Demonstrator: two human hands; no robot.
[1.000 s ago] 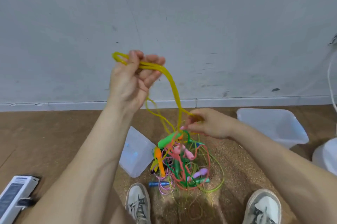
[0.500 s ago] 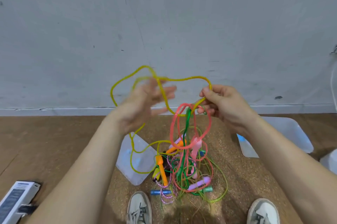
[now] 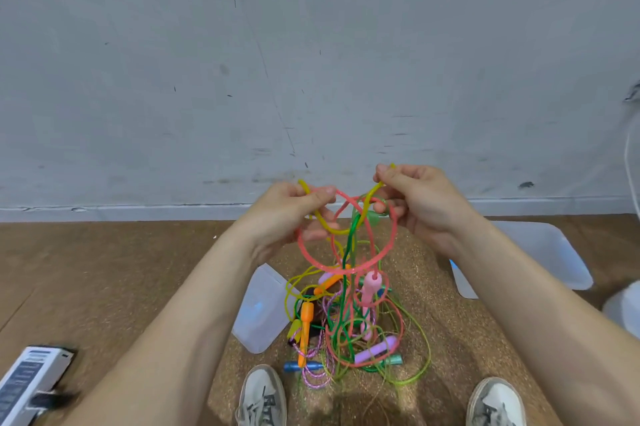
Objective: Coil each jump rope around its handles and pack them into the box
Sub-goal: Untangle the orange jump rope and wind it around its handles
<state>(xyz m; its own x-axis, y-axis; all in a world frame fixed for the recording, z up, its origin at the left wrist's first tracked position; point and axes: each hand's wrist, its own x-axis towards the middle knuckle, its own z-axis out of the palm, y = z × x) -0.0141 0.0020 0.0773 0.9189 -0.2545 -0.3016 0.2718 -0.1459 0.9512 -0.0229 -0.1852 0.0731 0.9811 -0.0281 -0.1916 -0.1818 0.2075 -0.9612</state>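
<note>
A tangle of jump ropes (image 3: 349,332) lies on the floor between my feet, with orange, pink, purple, blue and green handles. Both my hands are raised above it at chest height. My left hand (image 3: 287,217) pinches a yellow rope (image 3: 325,226) together with a pink rope loop (image 3: 346,269). My right hand (image 3: 419,200) pinches the same yellow rope further along. The yellow rope sags between them, and pink and green strands hang from it down to the pile. A pink handle (image 3: 370,288) dangles from the pink loop.
A clear plastic box (image 3: 540,256) stands on the floor at the right, another clear plastic piece (image 3: 259,311) lies left of the pile. A white device (image 3: 27,380) lies at the bottom left. My shoes (image 3: 263,398) flank the pile. The wall is close ahead.
My left hand dropped from head height to level with the right, which rose from the pile. Both now pinch the yellow rope close together, and pink and green strands have been lifted with it.
</note>
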